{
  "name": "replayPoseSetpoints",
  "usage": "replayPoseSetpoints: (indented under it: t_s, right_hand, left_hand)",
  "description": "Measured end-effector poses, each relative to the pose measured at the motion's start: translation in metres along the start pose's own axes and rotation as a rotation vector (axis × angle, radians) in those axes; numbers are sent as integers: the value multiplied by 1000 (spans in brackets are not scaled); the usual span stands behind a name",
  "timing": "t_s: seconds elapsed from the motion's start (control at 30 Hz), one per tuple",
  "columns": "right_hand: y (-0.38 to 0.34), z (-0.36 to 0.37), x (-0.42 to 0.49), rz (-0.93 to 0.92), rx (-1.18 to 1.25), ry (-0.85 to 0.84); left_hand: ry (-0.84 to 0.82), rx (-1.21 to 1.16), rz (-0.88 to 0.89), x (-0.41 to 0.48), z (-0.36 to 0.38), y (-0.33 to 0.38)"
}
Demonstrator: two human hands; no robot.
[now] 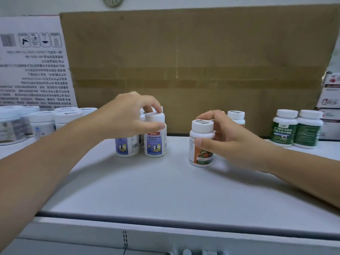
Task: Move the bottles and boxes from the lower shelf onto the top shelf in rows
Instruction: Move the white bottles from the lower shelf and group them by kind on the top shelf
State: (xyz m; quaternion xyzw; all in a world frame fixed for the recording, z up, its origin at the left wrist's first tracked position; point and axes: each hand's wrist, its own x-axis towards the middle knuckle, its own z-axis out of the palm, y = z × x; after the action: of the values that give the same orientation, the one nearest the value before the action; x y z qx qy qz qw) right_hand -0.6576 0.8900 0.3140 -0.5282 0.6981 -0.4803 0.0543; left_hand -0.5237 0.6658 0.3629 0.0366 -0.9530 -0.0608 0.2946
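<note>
On the white top shelf [165, 184] my left hand [128, 115] grips the cap of a white bottle with a blue label [155, 142], which stands beside another blue-label bottle [127, 146]. My right hand [226, 137] holds a white bottle with an orange label [201, 144] by its neck and cap; it stands upright on the shelf. A second orange-label bottle [236, 117] stands behind my right hand, partly hidden.
Several white jars [42, 124] stand at the far left. Two green-label bottles [296, 128] stand at the right, with stacked boxes [330, 100] behind them. A brown cardboard sheet [193, 61] and a printed white carton [31, 67] form the back wall.
</note>
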Motion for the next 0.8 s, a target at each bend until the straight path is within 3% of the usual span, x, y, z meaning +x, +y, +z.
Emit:
replayPoseSetpoints:
  t_s: [0.53,0.63,0.73,0.8]
  right_hand:
    - [-6,-7,7,69,-66,-30]
    - [-16,-26,2,98,-129,-48]
    - [-23,-54,-9,121,-128,-49]
    - [-20,-72,-17,148,-133,-45]
  left_hand:
    - [-26,108,93,-6,-4,0]
    - [3,284,209,-9,-8,16]
    - [21,444,439,-12,-7,48]
    - [-88,473,468,-13,-1,74]
